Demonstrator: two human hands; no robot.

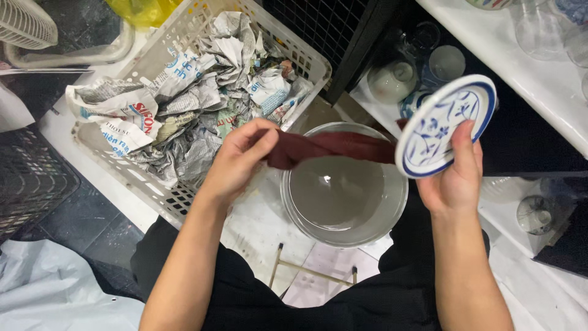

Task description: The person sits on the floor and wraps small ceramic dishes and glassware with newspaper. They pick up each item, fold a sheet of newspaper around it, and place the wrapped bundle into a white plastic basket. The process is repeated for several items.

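While the person sat low, both hands were busy with a cloth and a small plate.
The left hand (242, 156) pinched one end of a dark red cloth (324, 147), which stretched across to the right hand (456, 175); that hand gripped a white plate with blue flowers (444, 125), held tilted on its edge. Under both hands stood a clear bucket of cloudy water (343, 190). Beyond the left hand was a white basket (184, 196) full of crumpled newspaper (190, 98), and beyond the right hand some glasses (422, 61).

Below my hands the basin (392, 211) lies open at centre frame. The paper-stuffed basket (184, 37) blocks the upper left; glasses (422, 64) on the shelf crowd the upper right.
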